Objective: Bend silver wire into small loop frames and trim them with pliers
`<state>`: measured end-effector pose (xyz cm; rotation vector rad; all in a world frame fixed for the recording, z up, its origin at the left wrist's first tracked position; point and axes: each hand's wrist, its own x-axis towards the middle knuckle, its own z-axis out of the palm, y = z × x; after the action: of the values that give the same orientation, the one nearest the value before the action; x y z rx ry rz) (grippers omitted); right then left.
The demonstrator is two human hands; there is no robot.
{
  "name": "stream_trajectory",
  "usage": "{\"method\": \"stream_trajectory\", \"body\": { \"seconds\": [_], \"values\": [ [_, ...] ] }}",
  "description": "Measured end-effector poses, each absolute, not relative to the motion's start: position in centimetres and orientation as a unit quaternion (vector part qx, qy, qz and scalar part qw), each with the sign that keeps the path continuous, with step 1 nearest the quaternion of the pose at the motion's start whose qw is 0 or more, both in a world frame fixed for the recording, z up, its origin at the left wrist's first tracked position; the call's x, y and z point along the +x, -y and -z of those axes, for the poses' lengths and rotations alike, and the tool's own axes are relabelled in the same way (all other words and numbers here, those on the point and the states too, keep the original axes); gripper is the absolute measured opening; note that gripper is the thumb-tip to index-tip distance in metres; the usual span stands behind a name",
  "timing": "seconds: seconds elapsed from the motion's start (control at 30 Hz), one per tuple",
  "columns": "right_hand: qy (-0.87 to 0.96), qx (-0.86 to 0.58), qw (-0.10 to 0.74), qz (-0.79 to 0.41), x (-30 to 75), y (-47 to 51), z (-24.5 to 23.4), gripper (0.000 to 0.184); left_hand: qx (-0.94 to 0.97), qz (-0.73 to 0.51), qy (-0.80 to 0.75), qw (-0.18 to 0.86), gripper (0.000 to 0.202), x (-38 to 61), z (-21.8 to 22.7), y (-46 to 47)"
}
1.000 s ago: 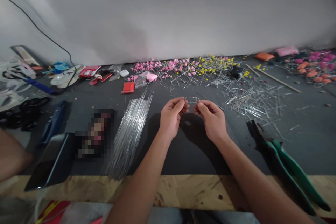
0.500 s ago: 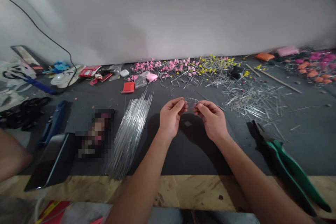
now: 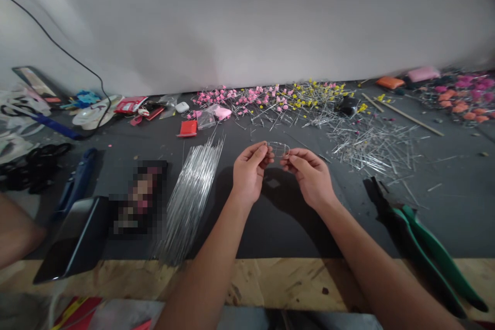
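Note:
Between my two hands, above the dark table, is a small loop of thin silvery wire (image 3: 277, 144). My left hand (image 3: 249, 167) pinches its left end between thumb and fingers. The right end is pinched by my right hand (image 3: 309, 171), close to the other. A bundle of straight wires (image 3: 195, 191) lies to the left of my left forearm. Right of my right hand, a loose heap of short wire pieces (image 3: 367, 152) is spread out. Pliers with green handles (image 3: 429, 252) rest beside my right forearm.
Pink-tipped wires (image 3: 240, 97) and yellow-tipped wires (image 3: 317, 95) line the back by the wall. A red packet (image 3: 187, 129) lies before them. Further left are a phone (image 3: 71, 240), a blue tool (image 3: 77, 180) and black cord (image 3: 36, 167). Another person's arm (image 3: 19, 229) enters at left.
Both hands have shifted slightly left with the wire loop. The right hand has turned its end a little, and the loop looks rounder. Nothing else on the table has visibly moved.

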<state>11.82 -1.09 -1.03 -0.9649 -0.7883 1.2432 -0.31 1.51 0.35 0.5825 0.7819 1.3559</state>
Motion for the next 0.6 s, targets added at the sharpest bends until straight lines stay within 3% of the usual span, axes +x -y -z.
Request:
{"method": "stream_trajectory", "body": {
  "seconds": [0.6],
  "values": [
    [0.327, -0.411, 0.661, -0.536, 12.04, 0.91, 1.45, 0.007, 0.277, -0.603, -0.343, 0.665, 0.012, -0.23, -0.33, -1.37]
  ]
}}
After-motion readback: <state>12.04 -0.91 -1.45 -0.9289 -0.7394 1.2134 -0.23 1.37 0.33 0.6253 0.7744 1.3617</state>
